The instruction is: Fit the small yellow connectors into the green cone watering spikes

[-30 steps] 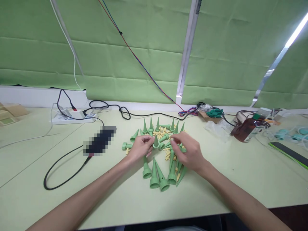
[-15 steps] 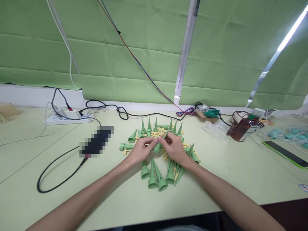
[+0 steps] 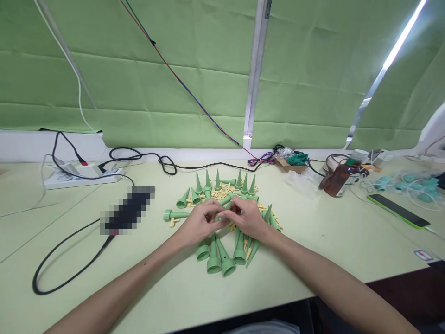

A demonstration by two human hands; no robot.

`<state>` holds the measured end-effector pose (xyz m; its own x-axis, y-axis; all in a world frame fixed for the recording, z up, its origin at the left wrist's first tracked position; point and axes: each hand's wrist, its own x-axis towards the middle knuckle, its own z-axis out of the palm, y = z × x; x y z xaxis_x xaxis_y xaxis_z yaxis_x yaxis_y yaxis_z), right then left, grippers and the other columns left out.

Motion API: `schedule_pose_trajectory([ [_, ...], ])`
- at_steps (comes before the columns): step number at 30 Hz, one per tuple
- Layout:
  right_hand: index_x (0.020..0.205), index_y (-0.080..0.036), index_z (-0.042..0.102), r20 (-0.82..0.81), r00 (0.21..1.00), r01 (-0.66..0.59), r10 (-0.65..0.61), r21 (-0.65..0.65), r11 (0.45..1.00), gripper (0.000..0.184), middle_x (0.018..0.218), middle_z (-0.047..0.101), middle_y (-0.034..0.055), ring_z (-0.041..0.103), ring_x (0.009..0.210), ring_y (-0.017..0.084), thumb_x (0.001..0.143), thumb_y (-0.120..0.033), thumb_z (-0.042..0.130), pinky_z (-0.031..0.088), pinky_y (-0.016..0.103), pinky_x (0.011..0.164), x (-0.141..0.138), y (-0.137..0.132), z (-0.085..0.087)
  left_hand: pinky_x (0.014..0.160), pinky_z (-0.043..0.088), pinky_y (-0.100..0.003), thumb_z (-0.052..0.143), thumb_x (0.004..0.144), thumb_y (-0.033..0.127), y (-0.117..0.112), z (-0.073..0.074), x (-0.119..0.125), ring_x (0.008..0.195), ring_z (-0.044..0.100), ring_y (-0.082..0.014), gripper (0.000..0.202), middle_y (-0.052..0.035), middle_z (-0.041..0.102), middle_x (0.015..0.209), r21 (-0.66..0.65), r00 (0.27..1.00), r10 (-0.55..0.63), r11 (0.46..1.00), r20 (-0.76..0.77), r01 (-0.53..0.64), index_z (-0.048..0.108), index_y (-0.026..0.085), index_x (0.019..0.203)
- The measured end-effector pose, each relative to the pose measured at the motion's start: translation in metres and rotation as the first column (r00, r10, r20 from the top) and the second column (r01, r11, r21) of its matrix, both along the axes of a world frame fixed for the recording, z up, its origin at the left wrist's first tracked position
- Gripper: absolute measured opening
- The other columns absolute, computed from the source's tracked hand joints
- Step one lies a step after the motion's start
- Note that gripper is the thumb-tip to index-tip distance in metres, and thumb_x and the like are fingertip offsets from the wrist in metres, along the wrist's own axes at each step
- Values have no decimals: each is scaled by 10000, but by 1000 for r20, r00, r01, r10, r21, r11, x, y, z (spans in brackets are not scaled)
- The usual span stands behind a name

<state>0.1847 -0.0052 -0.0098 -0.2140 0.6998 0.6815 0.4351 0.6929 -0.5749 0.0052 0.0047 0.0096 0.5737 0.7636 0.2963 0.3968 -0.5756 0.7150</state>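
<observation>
Head view shows the left hand and right hand meeting, fingers narrowed around one green, tapered plastic spike, partly hidden, on the near side of scattered small yellow plastic pieces. Matching green spikes surround those pieces on the pale worktop; a tilted brown bottle is well to their right.

One left hand, one right hand; six green cones upright at the back, four lying in front with open ends showing, others too overlapped to count, like the yellow fittings; one amber bottle, one phone, one power strip
</observation>
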Motion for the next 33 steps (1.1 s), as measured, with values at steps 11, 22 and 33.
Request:
schedule_pose_trajectory([
  [11,690,-194,459,130,985,118,-115,-20,993,372,583,451,-35,423,531,103,1015,-346,361,320,238,567,10,-1,12,458,370,-229,636,799,386,4,0,-1,500,470,-116,233,30,534,595,-108,978,192,977,77,-184,637,183,913],
  [22,730,-182,499,435,898,111,-74,-60,992,220,661,564,-15,492,606,110,946,-223,485,299,229,583,11,-1,7,382,295,-182,625,830,404,7,-3,-2,393,394,-79,305,87,422,506,-310,889,303,930,343,-197,507,211,1034],
  [33,693,-182,507,608,794,36,-30,3,999,213,628,519,-14,453,605,130,901,-214,541,292,257,585,3,-17,15,385,342,-193,552,885,442,6,2,0,418,441,-77,255,50,478,609,-221,836,358,932,417,-288,529,202,966],
])
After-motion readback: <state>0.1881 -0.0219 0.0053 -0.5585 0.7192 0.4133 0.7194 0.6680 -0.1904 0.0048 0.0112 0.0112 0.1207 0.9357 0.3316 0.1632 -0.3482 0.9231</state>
